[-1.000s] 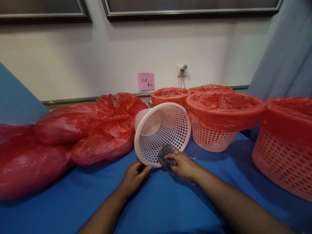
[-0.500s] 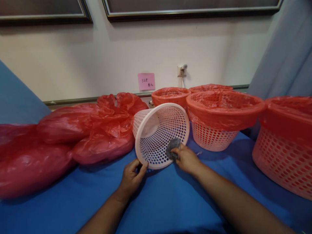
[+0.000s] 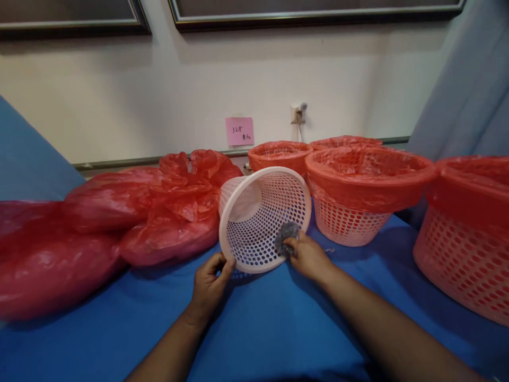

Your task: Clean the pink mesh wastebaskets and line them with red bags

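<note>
White bskt (image 3: 248, 208) is tipped on its side on the blue cloth (image 3: 254, 329), mouth turned to the camera. Its lower L rim is pinched by the L hand (image 3: 209, 281), thumb & fingers clamped on the edge. Near the lower R rim, gray wad (image 3: 285, 239) is gripped in the R hand (image 3: 310, 257), fingers closed on it, & is held against the bskt's inner wall.

L of the white bskt, red bags (image 3: 170, 223) are heaped, v. close; whether the side is touched can't be told. R of it, a lined bskt (image 3: 350, 218) is stood upright, just beside; farther R, a 2nd lined bskt (image 3: 465, 254) is cut off by the view's edge. Behind it, 2 more w/ red liners (image 3: 278, 154) are set, partly hidden; pink note (image 3: 239, 131) & socket (image 3: 298, 115) are mounted on the wall beyond.

So the white bskt is hemmed in L, R & rear. A strip of cloth, w/ a small pale scrap (image 3: 329, 250), is left to its R, past the R hand; most room is given in front, where the cloth is crossed by both forearms.
</note>
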Demonstrator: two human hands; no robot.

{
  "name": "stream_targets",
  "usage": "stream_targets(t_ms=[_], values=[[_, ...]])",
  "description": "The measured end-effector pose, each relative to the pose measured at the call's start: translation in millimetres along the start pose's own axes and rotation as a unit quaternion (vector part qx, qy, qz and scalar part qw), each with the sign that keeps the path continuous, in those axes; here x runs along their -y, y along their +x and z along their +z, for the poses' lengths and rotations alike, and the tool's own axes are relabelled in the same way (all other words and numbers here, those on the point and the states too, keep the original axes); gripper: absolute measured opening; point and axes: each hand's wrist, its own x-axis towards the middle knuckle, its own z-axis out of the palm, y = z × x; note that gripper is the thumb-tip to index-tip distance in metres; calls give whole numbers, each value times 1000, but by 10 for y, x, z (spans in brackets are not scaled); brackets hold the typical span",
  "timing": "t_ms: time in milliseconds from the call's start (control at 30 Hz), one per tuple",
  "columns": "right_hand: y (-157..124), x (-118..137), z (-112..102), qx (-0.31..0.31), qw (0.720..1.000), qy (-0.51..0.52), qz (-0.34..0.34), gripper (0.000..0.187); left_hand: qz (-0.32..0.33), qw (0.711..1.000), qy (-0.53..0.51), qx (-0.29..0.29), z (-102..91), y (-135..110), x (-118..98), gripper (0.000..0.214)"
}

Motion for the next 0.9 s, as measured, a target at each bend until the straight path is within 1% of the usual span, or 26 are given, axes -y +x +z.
stream_targets(t_ms=[67, 133, 167, 200, 233, 300, 333, 400, 467, 500, 533, 567, 633, 667, 700, 733, 800, 833, 867, 900], values=[[-48, 96, 116, 37, 998, 35, -39, 49, -13, 997, -18, 71, 73, 2, -9, 28], [-85, 174, 211, 74, 990, 89, -77, 51, -31, 988, -34, 148, 142, -8, -6, 26], [-95, 196, 239, 87, 986, 114, -91, 52, -40, 983, -38, 174, 166, -15, 1, 28], [-98, 203, 251, 96, 981, 133, -101, 52, -46, 980, -39, 187, 177, -21, 11, 30], [-94, 195, 245, 102, 979, 144, -107, 52, -49, 981, -36, 184, 176, -26, 24, 32], [-68, 139, 177, 89, 982, 134, -103, 52, -43, 988, -24, 143, 136, -26, 49, 32], [-49, 96, 119, 68, 987, 114, -94, 53, -38, 992, -19, 117, 103, -22, 58, 31], [-6, -1, -17, -5, 998, 42, -44, 53, -28, 998, -8, 61, 28, -8, 65, 30], [25, -75, -130, -77, 996, -31, 24, 53, -10, 1000, 6, 23, -29, 1, 54, 30], [30, -90, -159, -93, 993, -50, 49, 52, 3, 1000, 14, 12, -45, 2, 43, 31], [27, -88, -163, -94, 992, -56, 60, 51, 18, 1000, 20, 6, -52, 0, 30, 31], [15, -68, -141, -83, 994, -51, 57, 50, 31, 999, 24, 4, -50, -3, 18, 31], [-27, 12, -37, -43, 998, -32, 22, 48, 37, 999, 18, 7, -31, -11, -1, 30], [-54, 63, 34, -17, 1000, -16, -4, 48, 27, 999, 9, 15, -17, -14, -5, 28], [-79, 113, 107, 11, 999, 12, -34, 50, 12, 999, -2, 35, -1, -15, -6, 27], [-101, 158, 175, 37, 996, 50, -64, 51, -4, 998, -13, 67, 17, -17, -4, 24], [-129, 215, 278, 76, 982, 133, -114, 51, -30, 986, -35, 162, 52, -18, 5, 21], [-133, 224, 306, 88, 974, 165, -129, 50, -38, 976, -44, 208, 69, -20, 10, 21], [-131, 218, 316, 96, 969, 183, -138, 49, -41, 968, -48, 242, 82, -21, 14, 21], [-123, 200, 308, 100, 967, 185, -142, 48, -41, 964, -49, 258, 89, -21, 17, 22]])
